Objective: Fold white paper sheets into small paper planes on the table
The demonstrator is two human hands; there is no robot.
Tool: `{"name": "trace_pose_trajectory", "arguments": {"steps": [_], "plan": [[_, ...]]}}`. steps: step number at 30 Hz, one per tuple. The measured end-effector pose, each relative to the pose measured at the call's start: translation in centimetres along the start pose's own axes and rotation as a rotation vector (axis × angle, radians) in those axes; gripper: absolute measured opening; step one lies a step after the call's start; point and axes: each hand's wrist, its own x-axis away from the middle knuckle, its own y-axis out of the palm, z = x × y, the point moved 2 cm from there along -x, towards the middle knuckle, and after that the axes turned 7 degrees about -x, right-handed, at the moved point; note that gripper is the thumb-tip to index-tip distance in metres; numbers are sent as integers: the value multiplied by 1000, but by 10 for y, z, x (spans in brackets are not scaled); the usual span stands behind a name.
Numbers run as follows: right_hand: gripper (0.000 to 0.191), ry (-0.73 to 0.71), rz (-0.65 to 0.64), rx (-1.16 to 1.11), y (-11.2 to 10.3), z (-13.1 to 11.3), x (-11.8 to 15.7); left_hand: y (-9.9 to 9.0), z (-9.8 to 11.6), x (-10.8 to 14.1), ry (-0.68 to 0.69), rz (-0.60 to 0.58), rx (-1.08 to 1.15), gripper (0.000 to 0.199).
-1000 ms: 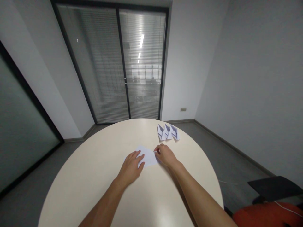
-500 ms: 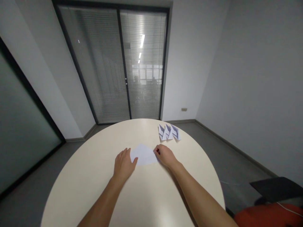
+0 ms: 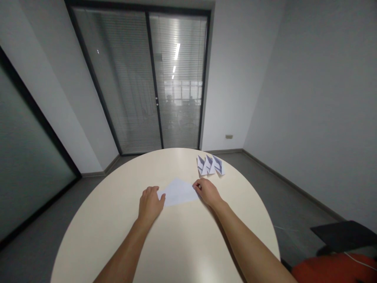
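Observation:
A white sheet of paper (image 3: 179,192), with a pointed far edge, lies flat on the round table. My left hand (image 3: 150,204) rests at its left end, thumb apart from the fingers and the paper's corner between them. At the right corner, the bent fingers and thumb of my right hand (image 3: 206,191) pinch the paper. Beyond my right hand, three folded white paper pieces (image 3: 209,165) stand side by side near the table's far right edge.
The cream round table (image 3: 118,220) carries the papers. To the lower right are a red seat (image 3: 332,269) and a flat black panel (image 3: 344,235). Behind the table stand glass doors with blinds (image 3: 182,118).
My left hand has shifted slightly left and its thumb has drawn back, baring more of the paper. The right hand has moved very little, slightly to the right and away from me.

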Motion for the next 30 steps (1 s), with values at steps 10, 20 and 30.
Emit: {"name": "trace_pose_trajectory", "arguments": {"steps": [10, 20, 30], "plan": [[18, 8, -13, 26, -1, -3, 2, 13, -13, -8, -31, 28, 49, 27], [17, 24, -9, 23, 0, -2, 1, 13, -13, -13, 22, 53, 130, 17], [25, 14, -42, 103, -3, -8, 4, 4, -4, -12, 127, 13, 117, 26]]}}
